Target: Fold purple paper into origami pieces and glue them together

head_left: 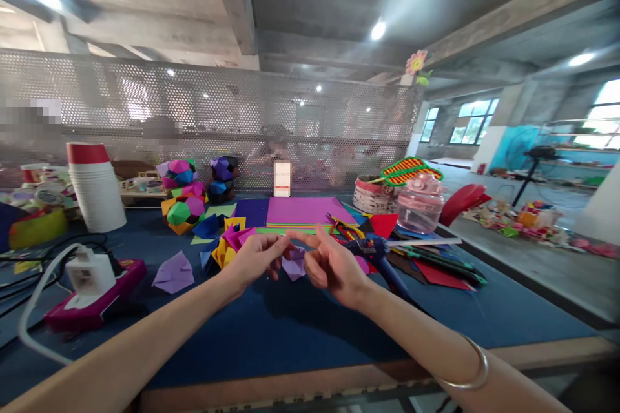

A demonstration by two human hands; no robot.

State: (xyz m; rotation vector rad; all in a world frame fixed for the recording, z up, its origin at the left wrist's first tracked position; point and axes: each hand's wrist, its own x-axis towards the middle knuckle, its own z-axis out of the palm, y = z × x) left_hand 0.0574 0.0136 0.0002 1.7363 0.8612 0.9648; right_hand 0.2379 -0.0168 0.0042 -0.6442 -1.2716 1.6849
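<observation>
My left hand [264,257] is raised over the blue table, thumb and index finger pressed together near the right hand's fingertip; anything between them is too small to make out. My right hand [334,268] points its index finger at the left fingertips, its other fingers curled in. Behind and between the hands shows a light purple folded paper piece [294,263]. Yellow folded paper [224,251] and pink folded paper [239,236] lie just behind my left hand. Another purple piece [174,272] rests to the left. The blue glue gun [382,261] lies right of my right hand.
Purple paper sheets [310,211] are stacked at the back. Paper balls [184,206], stacked cups [94,187] and a power strip [97,297] stand left. At right are a clear bottle [420,203], a basket [371,195], pliers [346,229] and a green cutter [443,261].
</observation>
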